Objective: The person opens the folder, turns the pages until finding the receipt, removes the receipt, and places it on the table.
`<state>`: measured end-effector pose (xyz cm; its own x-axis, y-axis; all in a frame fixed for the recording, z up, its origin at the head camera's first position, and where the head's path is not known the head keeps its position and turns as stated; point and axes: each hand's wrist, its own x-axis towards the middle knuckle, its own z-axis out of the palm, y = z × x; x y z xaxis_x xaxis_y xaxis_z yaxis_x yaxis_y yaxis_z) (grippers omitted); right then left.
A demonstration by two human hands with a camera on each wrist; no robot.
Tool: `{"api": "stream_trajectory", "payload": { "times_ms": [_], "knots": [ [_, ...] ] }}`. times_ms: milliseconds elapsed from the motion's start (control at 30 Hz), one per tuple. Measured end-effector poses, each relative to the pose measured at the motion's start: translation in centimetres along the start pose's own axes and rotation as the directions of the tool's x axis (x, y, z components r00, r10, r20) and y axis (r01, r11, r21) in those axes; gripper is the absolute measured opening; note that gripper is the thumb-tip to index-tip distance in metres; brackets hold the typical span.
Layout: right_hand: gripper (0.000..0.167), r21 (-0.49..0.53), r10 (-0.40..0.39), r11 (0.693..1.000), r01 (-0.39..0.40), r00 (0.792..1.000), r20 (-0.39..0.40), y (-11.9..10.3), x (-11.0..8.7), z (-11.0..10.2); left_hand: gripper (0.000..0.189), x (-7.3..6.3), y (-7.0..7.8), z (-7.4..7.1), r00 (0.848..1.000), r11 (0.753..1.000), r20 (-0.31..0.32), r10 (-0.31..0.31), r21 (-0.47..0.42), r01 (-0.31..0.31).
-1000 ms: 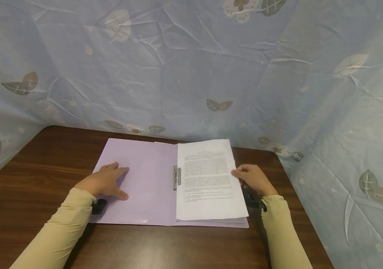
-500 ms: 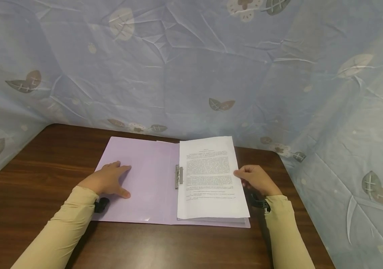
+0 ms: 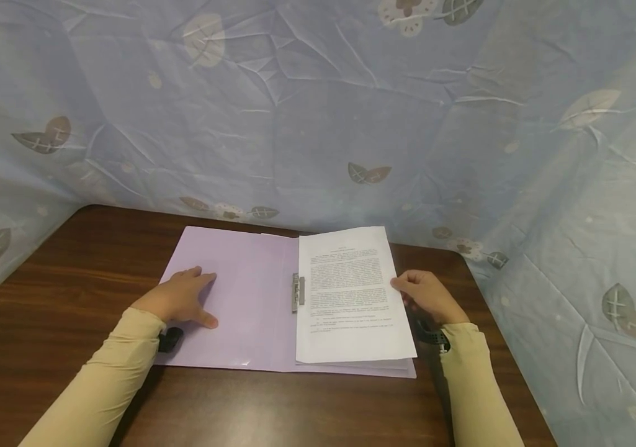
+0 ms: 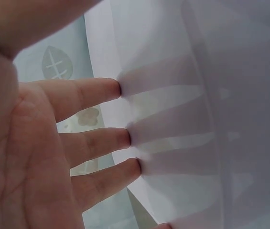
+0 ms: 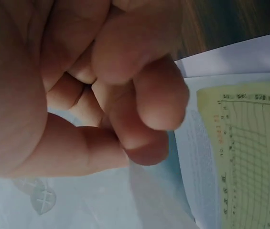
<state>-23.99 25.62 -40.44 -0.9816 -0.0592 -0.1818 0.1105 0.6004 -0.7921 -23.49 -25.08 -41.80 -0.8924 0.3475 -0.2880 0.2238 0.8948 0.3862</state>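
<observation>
A purple folder (image 3: 245, 298) lies spread open on the table. In its spine area sits a metal clip (image 3: 298, 293), and a stack of printed paper covers the right half. My left hand (image 3: 180, 301) rests on the bare left cover with fingers spread; in the left wrist view its fingertips (image 4: 125, 136) touch the purple surface. At the stack's right edge, my right hand (image 3: 424, 295) pinches the top printed sheet (image 3: 345, 298) between thumb and index finger. Under that raised edge, the right wrist view shows a yellow slip (image 5: 244, 157) with a hand-drawn grid, lying on another printed page (image 5: 197, 143).
The folder lies on a dark brown wooden table (image 3: 228, 410). A pale blue cloth (image 3: 306, 112) with leaf prints hangs behind the table and along both sides. A black strap (image 3: 432, 336) circles the right wrist.
The right hand has risen slightly with the top sheet's edge, and a little more of the pages beneath shows at the lower right corner. The left hand stays in place.
</observation>
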Motion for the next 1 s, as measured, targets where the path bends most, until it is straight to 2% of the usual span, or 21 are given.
{"api": "stream_trajectory", "payload": {
  "times_ms": [167,300,433,600,700,867,1000],
  "knots": [
    [0.026,0.038,-0.019,0.999,0.02,1.0,-0.012,-0.4,-0.2,-0.2,0.109,-0.1,0.3,0.0,1.0,1.0,0.005,0.019,-0.003,-0.019],
    [0.026,0.076,-0.054,0.996,0.054,0.998,-0.011,-1.6,-0.1,-0.6,0.108,-0.2,0.5,0.0,1.0,0.999,0.001,0.031,0.006,-0.031],
    [0.029,0.073,-0.103,0.992,0.103,0.995,-0.005,-4.0,0.0,-0.9,0.108,-0.3,0.6,0.0,1.0,1.0,0.005,0.027,0.006,-0.027],
    [0.031,0.128,-0.141,0.982,0.137,0.99,0.024,-7.5,0.0,-0.4,0.108,-0.3,0.6,0.1,1.0,1.0,0.017,0.026,-0.001,-0.026],
    [0.031,0.129,-0.166,0.978,0.163,0.986,0.018,-9.9,-0.1,0.4,0.108,-0.2,0.6,0.1,0.999,1.0,0.014,0.03,0.005,-0.03],
    [0.027,0.076,-0.224,0.972,0.224,0.975,-0.012,-13.9,0.1,2.6,0.107,-0.1,0.5,0.1,0.999,0.999,0.003,0.036,0.011,-0.036],
    [0.022,0.125,-0.257,0.958,0.256,0.966,-0.012,-16.7,0.5,5.5,0.107,-0.2,0.5,0.1,0.999,0.999,-0.001,0.034,0.009,-0.034]
  ]
}}
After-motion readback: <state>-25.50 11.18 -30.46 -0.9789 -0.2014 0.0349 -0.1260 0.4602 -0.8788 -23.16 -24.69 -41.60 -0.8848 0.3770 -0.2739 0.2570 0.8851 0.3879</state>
